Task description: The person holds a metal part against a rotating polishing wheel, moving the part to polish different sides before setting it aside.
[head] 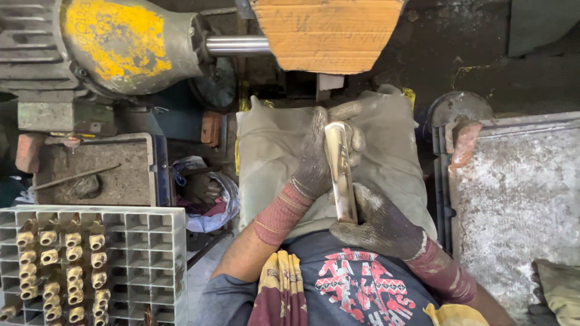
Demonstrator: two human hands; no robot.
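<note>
Over the grey cloth pad (272, 157) below the buffing wheel (326, 33), both gloved hands clamp a shiny metal handle (340, 172): left hand (320, 154) at its top, right hand (377, 223) at its bottom. It looks already polished; brass fittings (60, 271) wait in the grid tray (157, 241).

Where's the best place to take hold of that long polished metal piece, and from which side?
By its two ends, as the gloved hands do: left hand wraps the far, wider end from the left, right hand grips the near end. The metal piece is long, narrow and lies pointing away, so end grips likely steady it best.
</note>
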